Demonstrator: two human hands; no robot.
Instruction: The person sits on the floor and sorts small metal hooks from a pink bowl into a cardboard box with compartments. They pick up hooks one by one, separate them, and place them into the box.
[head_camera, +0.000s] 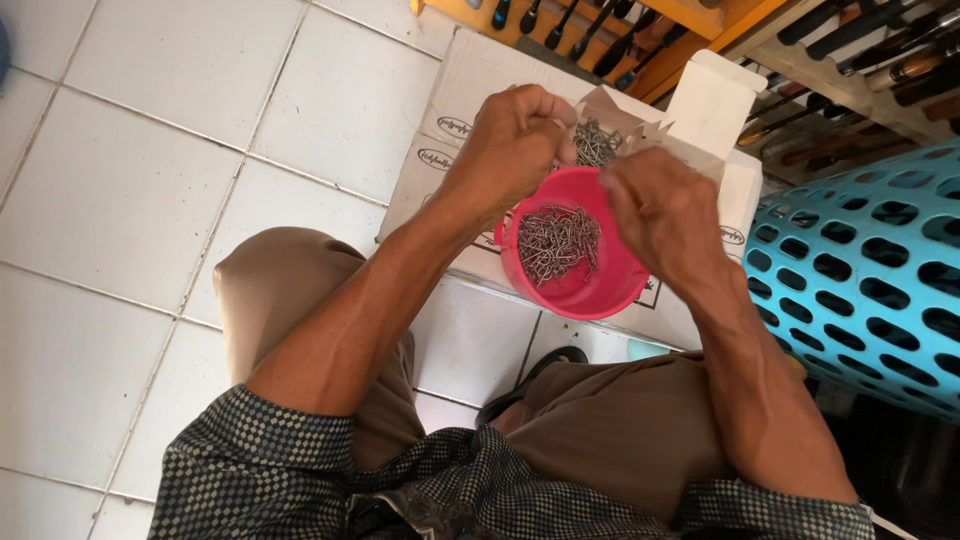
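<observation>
Two hands work together above a pink bowl (575, 275) that sits on a white cardboard box (470, 90) on the tiled floor (130, 180). The left hand (515, 140) is curled, its fingers pinched on the upper edge of a small opened paper packet (610, 120), and the right hand (660, 215) is closed on the packet's lower corner, so the packet hangs tilted just over the bowl's far rim. Small metal nails (597, 143) show inside the packet, and a loose heap of the same nails (557, 243) lies in the bottom of the bowl. Just right of the box stands a turquoise plastic basket (870, 270) with oval holes, and a wooden rack of dark-handled tools (600, 30) runs behind.
</observation>
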